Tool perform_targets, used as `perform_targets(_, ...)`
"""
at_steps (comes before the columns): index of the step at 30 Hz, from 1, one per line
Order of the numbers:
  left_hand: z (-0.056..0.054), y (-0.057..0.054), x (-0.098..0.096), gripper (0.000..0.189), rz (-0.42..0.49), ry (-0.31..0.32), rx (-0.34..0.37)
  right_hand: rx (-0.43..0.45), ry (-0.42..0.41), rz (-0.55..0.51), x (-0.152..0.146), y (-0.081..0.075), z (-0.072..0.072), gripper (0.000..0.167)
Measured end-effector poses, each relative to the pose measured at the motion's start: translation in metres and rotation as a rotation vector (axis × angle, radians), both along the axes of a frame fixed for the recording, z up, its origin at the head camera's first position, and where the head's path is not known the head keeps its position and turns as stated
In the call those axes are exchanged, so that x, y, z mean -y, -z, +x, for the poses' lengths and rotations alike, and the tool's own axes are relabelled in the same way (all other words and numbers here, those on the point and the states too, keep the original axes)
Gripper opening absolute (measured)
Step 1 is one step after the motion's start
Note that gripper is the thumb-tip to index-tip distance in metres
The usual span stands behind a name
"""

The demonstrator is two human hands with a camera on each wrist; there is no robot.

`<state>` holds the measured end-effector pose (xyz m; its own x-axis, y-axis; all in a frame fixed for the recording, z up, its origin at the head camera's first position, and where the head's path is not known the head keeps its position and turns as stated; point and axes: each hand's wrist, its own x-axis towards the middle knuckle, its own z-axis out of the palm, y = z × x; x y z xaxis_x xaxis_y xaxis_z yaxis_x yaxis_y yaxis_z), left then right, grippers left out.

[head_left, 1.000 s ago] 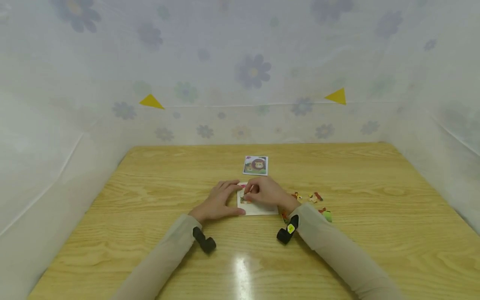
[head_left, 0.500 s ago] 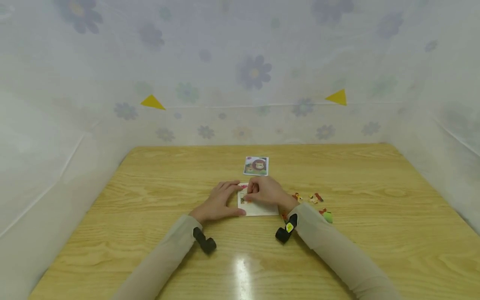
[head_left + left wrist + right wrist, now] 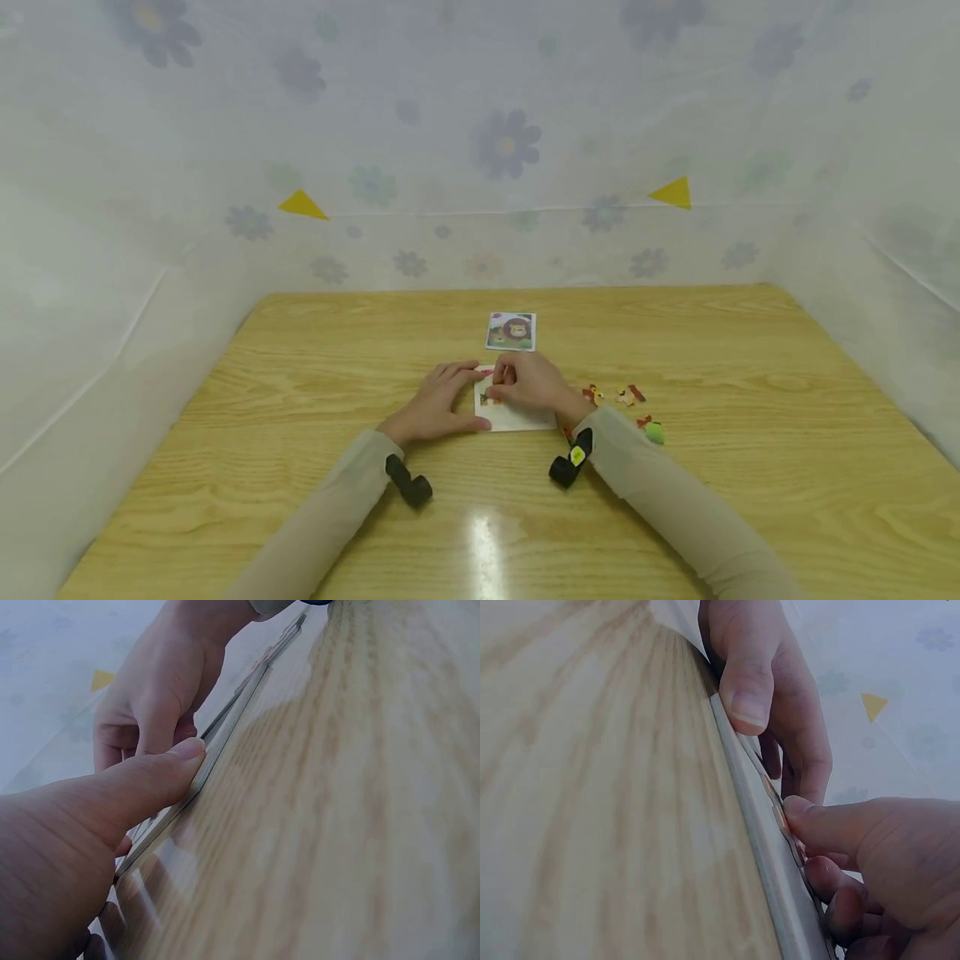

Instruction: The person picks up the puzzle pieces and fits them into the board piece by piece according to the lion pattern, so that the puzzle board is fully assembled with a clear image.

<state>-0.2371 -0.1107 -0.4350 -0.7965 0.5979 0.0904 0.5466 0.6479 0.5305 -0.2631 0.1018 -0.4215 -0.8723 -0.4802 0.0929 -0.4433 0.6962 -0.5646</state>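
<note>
A white jigsaw puzzle board (image 3: 525, 420) lies flat at mid-table, with a few coloured pieces in its left part. My left hand (image 3: 435, 404) holds the board's left side, thumb along the near edge and fingers at the far edge. The right hand (image 3: 532, 383) reaches over the board with thumb and curled fingers together. In the right wrist view its thumb presses at an orange-edged puzzle piece (image 3: 781, 819) right on the board's surface. Most of that piece is hidden by the fingers.
Beyond the board lies a square picture card (image 3: 512, 332) with a lion. Loose puzzle pieces (image 3: 630, 395) are scattered to the right, beside and partly behind the right wrist, including a green one (image 3: 655, 432). White flowered sheets surround the wooden table (image 3: 300, 350).
The right hand's fingertips have shifted very slightly over the left part of the board, and its wrist has turned a little. The left hand and board stay in place.
</note>
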Motion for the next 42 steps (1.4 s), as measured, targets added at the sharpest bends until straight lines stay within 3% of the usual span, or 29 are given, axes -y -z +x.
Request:
perform_targets(10,0.000,0.000,-0.002,0.077,0.004,0.013,0.007,-0.025,-0.023,-0.215,-0.019,-0.001,0.000,0.009)
perform_targets(15,0.000,-0.001,-0.001,0.077,0.009,0.012,0.014,-0.013,-0.033,-0.237,-0.037,-0.003,0.002,0.008)
perform_targets(23,-0.001,0.000,0.002,0.076,0.012,0.012,0.004,0.030,-0.048,-0.204,-0.067,-0.001,0.005,0.008)
perform_targets(32,-0.002,0.004,-0.001,0.076,0.030,0.035,0.014,0.032,-0.100,0.006,-0.107,-0.003,0.018,0.016)
perform_targets(37,-0.004,0.003,-0.001,0.075,0.032,0.024,0.013,0.079,-0.058,0.075,-0.122,-0.008,0.024,0.028)
perform_targets(42,-0.005,0.002,-0.001,0.075,0.026,0.024,0.010,0.044,0.010,0.120,-0.128,-0.011,0.028,0.029)
